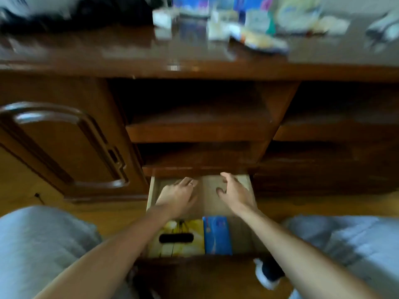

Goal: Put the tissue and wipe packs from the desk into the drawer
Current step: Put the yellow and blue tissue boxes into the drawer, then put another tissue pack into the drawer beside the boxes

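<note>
The low drawer [246, 180] of the brown desk is pulled out below me. A yellow tissue box [183, 238] with a dark slot lies in its front part, and a blue pack [218, 237] lies right beside it. My left hand [178, 196] and my right hand [236, 192] both reach over the back part of the drawer, fingers spread, holding nothing. On the desk top [108, 50] several blurred tissue and wipe packs [257, 38] lie at the back right.
Two open shelves [198, 130] sit above the drawer. A closed cabinet door [64, 147] stands to the left and dark compartments to the right. My knees in grey trousers [36, 244] flank the drawer. A dark bag lies at the desk's back left.
</note>
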A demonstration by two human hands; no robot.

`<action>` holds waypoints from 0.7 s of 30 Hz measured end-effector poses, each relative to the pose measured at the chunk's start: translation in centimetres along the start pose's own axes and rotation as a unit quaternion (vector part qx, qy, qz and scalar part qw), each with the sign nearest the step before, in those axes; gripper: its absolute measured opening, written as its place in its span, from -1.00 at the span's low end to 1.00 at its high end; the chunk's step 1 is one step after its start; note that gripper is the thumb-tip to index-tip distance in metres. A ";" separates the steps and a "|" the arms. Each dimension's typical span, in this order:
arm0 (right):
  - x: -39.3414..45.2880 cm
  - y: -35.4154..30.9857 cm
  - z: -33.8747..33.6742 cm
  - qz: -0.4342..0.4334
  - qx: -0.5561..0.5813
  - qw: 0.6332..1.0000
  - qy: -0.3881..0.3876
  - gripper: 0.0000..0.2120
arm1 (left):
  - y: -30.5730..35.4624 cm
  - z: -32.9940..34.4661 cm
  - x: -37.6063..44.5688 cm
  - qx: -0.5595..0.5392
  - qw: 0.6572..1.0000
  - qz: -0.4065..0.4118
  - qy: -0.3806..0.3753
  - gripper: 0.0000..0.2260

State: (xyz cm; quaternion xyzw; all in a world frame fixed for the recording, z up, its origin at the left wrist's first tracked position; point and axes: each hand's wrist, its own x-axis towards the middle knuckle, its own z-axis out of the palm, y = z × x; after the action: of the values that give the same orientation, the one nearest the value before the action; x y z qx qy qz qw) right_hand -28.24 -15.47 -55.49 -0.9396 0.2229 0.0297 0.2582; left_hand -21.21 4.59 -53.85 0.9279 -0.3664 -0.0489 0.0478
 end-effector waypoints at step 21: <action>15.7 -15.8 -34.1 -0.141 -0.170 0.945 0.243 -0.45 | -3.6 -34.6 19.3 -0.008 0.959 0.057 0.277 -0.59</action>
State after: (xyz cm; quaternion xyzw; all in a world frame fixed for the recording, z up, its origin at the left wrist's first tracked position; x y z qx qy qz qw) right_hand -9.30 -26.68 -21.27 -0.9699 0.1360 -0.1991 0.0344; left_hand -0.45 -4.20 -21.11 0.8822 -0.3910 0.2098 0.1575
